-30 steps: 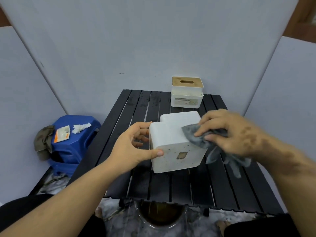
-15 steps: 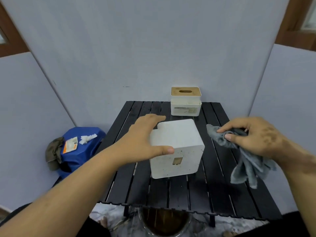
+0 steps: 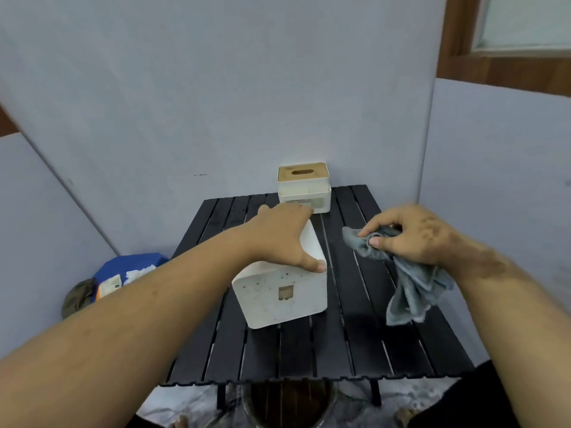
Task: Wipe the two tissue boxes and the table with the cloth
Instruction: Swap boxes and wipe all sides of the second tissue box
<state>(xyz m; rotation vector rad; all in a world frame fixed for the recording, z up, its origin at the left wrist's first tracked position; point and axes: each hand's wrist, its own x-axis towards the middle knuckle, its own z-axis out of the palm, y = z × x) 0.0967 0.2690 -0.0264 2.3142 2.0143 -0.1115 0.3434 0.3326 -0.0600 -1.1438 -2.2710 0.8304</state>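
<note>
A speckled white tissue box with rounded corners lies on the black slatted surface, its square opening facing the camera. The left hand grips its top. The right hand bunches a soft grey cloth just beside. A wooden-lidded tissue box stands at the far edge.
</note>
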